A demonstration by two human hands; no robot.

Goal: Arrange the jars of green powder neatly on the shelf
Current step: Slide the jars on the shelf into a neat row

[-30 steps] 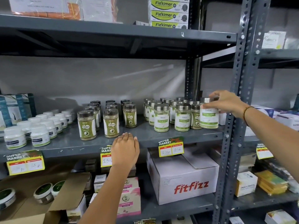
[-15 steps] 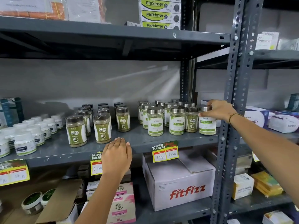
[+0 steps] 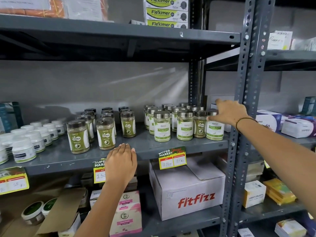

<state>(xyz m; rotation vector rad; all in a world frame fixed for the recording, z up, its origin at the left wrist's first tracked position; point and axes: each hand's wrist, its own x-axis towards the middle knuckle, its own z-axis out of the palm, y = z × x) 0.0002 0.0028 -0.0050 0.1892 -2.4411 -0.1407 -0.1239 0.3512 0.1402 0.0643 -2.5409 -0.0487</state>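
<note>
Several silver-lidded jars of green powder (image 3: 162, 127) stand in rows at the right of the grey middle shelf (image 3: 147, 147). The rightmost jar (image 3: 214, 130) stands by the upright post. My right hand (image 3: 228, 112) hovers at its lid with fingers spread, thumb tip touching the jar, not gripping. One dark-lidded green-label jar (image 3: 200, 124) sits among the silver-lidded ones. More dark-lidded jars (image 3: 78, 136) stand in rows left of centre. My left hand (image 3: 121, 162) lies flat on the shelf's front edge, holding nothing.
White tubs (image 3: 24, 149) fill the shelf's left end. A perforated steel post (image 3: 242, 117) stands right of the jars. Yellow price tags (image 3: 171, 159) hang off the shelf edge. Below sit a fitfizz carton (image 3: 188, 190) and pink boxes (image 3: 127, 212). Boxes line the neighbouring right shelf.
My right hand has let go of the rightmost jar's lid and opened its fingers; the jar now stands on the shelf. My left hand stays on the shelf edge.
</note>
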